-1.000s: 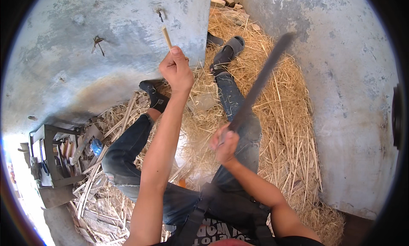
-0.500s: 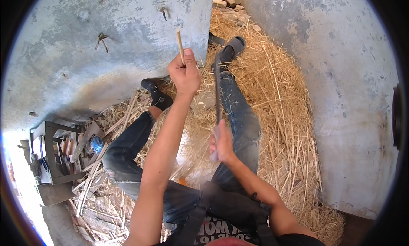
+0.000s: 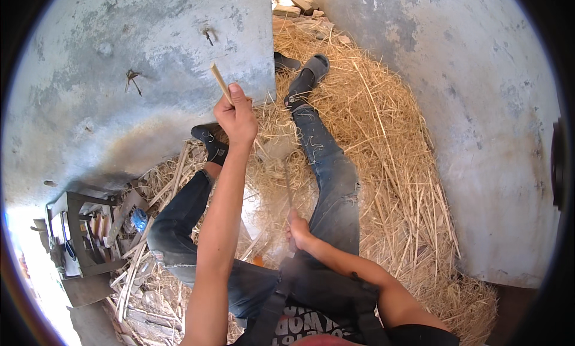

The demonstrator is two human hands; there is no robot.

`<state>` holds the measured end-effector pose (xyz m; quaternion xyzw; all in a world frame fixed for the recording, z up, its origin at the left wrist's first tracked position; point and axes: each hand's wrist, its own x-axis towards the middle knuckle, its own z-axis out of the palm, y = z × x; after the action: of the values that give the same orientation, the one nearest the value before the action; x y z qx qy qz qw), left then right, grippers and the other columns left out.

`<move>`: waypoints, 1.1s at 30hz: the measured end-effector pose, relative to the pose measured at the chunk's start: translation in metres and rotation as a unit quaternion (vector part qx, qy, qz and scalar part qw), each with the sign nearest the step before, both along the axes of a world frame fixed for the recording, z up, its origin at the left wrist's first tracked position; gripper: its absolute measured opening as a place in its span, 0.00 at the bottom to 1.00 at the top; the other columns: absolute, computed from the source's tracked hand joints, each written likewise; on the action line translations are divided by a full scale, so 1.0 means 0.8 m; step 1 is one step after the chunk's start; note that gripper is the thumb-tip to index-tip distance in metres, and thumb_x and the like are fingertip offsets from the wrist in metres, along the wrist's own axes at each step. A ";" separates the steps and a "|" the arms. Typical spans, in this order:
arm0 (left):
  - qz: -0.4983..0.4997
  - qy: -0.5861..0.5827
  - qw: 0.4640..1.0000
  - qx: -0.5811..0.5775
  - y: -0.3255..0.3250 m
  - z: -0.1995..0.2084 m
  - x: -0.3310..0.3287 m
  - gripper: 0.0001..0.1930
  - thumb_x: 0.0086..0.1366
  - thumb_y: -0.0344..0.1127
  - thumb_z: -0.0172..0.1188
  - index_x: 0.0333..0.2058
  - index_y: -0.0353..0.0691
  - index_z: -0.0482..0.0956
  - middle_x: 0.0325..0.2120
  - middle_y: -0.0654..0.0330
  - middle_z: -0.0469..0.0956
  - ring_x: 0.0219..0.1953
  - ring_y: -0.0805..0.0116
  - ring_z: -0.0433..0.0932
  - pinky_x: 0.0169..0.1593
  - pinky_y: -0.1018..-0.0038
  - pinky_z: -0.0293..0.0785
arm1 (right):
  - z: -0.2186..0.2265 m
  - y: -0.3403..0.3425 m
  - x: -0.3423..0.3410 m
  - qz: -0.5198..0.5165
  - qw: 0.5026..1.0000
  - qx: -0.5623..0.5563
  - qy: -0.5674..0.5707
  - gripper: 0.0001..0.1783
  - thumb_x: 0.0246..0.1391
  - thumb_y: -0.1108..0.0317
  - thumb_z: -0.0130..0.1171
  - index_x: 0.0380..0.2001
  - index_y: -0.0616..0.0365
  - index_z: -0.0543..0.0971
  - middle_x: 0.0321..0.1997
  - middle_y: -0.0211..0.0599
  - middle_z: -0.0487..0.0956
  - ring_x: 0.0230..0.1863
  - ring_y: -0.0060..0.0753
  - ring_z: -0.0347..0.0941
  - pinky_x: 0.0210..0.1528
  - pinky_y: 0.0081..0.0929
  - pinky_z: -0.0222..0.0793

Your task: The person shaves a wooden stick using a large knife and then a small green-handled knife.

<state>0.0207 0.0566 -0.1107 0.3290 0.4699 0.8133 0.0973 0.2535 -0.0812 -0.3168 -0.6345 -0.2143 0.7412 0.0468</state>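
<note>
My left hand (image 3: 238, 123) is raised in front of me, closed around a pale, narrow bamboo or wooden strip (image 3: 218, 80). The strip's upper end sticks out above my thumb and leans to the left. Lower and nearer my body, my right hand (image 3: 298, 230) grips the handle of a long knife (image 3: 288, 181). Its narrow blade points away from me and is smeared by motion. The blade lies below and to the right of my left hand, apart from the visible part of the strip.
Curly shavings (image 3: 377, 124) and long split strips cover the floor around my legs. Weathered grey walls (image 3: 479, 130) rise on both sides. A dark wooden frame (image 3: 81, 232) with odds and ends stands at the left, beside a crumpled blue plastic piece (image 3: 139, 219).
My right hand and the knife have drawn down toward my body and slightly left. My left hand, with the strip, has shifted left and a little lower. The whole view has also shifted slightly.
</note>
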 end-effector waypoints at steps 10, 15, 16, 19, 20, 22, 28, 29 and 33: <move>0.000 -0.045 0.998 0.038 -0.006 0.008 -0.022 0.28 0.77 0.46 0.47 0.17 0.46 0.53 0.11 0.72 0.53 0.14 0.82 0.46 0.19 0.77 0.45 | 0.112 0.073 -0.011 -0.064 0.877 0.427 0.209 0.30 0.66 0.37 0.44 0.28 0.56 0.67 0.18 0.30 0.66 0.14 0.22 0.63 0.17 0.28 0.61; 0.006 -0.033 0.999 0.028 -0.003 0.006 -0.024 0.28 0.77 0.48 0.46 0.17 0.47 0.52 0.10 0.72 0.51 0.14 0.82 0.44 0.19 0.76 0.43 | -0.001 0.018 0.008 0.203 0.902 0.379 0.037 0.30 0.67 0.38 0.43 0.28 0.56 0.68 0.17 0.32 0.66 0.12 0.26 0.62 0.17 0.31 0.62; 0.003 -0.029 0.999 0.025 -0.003 0.005 -0.021 0.28 0.77 0.48 0.46 0.17 0.47 0.52 0.10 0.72 0.51 0.14 0.82 0.44 0.19 0.76 0.43 | -0.010 0.020 0.007 0.169 0.945 0.277 0.033 0.29 0.66 0.38 0.43 0.31 0.55 0.68 0.18 0.32 0.66 0.12 0.25 0.61 0.17 0.31 0.62; 0.003 -0.031 0.999 0.027 -0.014 -0.003 -0.022 0.28 0.77 0.49 0.46 0.17 0.47 0.52 0.10 0.72 0.51 0.14 0.82 0.44 0.19 0.76 0.43 | -0.006 0.021 -0.002 0.059 0.997 0.010 0.048 0.26 0.65 0.38 0.44 0.37 0.53 0.68 0.19 0.32 0.67 0.12 0.23 0.60 0.17 0.30 0.60; 0.006 -0.033 0.999 0.029 -0.020 -0.007 -0.023 0.28 0.77 0.49 0.46 0.17 0.47 0.51 0.10 0.71 0.50 0.14 0.82 0.44 0.19 0.76 0.43 | 0.000 0.027 -0.004 0.022 0.996 -0.042 0.070 0.26 0.65 0.38 0.45 0.37 0.52 0.68 0.19 0.32 0.66 0.12 0.23 0.59 0.17 0.31 0.61; 0.000 -0.032 0.999 0.028 -0.031 -0.006 -0.023 0.28 0.78 0.49 0.45 0.17 0.47 0.52 0.10 0.71 0.50 0.13 0.82 0.44 0.19 0.76 0.43 | 0.011 0.037 -0.004 -0.007 0.992 -0.081 0.095 0.26 0.65 0.37 0.46 0.37 0.52 0.67 0.19 0.31 0.66 0.12 0.23 0.58 0.18 0.32 0.61; -0.032 -0.031 0.999 0.010 -0.058 -0.005 -0.024 0.27 0.78 0.52 0.42 0.19 0.47 0.52 0.13 0.72 0.50 0.15 0.81 0.44 0.20 0.77 0.44 | 0.000 0.037 0.000 0.035 0.996 0.000 0.086 0.27 0.64 0.37 0.47 0.32 0.52 0.66 0.18 0.30 0.65 0.13 0.24 0.58 0.19 0.34 0.62; -0.033 -0.030 0.999 0.003 -0.064 -0.006 -0.027 0.27 0.78 0.53 0.42 0.19 0.48 0.52 0.14 0.72 0.49 0.16 0.81 0.45 0.20 0.78 0.45 | -0.001 0.036 -0.001 0.037 0.996 0.012 0.083 0.29 0.64 0.37 0.47 0.26 0.52 0.65 0.17 0.30 0.64 0.13 0.26 0.59 0.20 0.35 0.63; -0.017 -0.034 0.999 0.009 -0.087 -0.012 -0.036 0.28 0.77 0.58 0.39 0.20 0.47 0.54 0.14 0.72 0.49 0.16 0.80 0.44 0.21 0.78 0.44 | -0.009 0.038 0.002 0.043 0.994 -0.001 0.105 0.26 0.64 0.37 0.47 0.37 0.52 0.66 0.19 0.30 0.65 0.13 0.24 0.59 0.19 0.34 0.63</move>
<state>-0.0080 -0.0127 -0.1200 0.3104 0.4529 0.8265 0.1239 0.2549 -0.0507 -0.3238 -0.5438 -0.2343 0.8050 0.0367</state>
